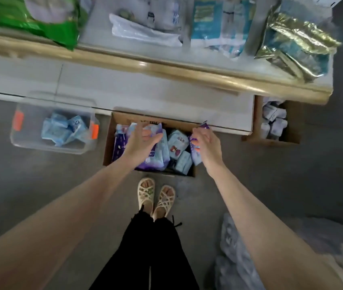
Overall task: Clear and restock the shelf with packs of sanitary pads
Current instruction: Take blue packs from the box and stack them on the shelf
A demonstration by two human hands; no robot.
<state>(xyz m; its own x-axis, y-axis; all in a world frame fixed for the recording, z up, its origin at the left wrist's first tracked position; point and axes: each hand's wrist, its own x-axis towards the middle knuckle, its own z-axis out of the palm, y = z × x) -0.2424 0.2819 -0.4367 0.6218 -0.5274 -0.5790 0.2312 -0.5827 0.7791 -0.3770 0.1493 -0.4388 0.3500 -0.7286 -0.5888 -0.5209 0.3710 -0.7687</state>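
Head view | well left of the left hand, a clear plastic tub (26,141) holds light-blue packs (61,130), likely sorted apart | left hand (143,141) curls round a white-and-purple pad pack (155,128) | beneath both hands, an open brown cardboard box (108,143) of pad packs | right hand (207,141) pinches a purple plastic pad pack (192,143), apparently stock for the gold-edged white shelf (166,69) beyond the hands.

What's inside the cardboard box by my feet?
Purple packs and light blue packs fill the cardboard box. The left hand and right hand each grip a purple pack, hiding whatever lies beneath; the bottom is covered too.
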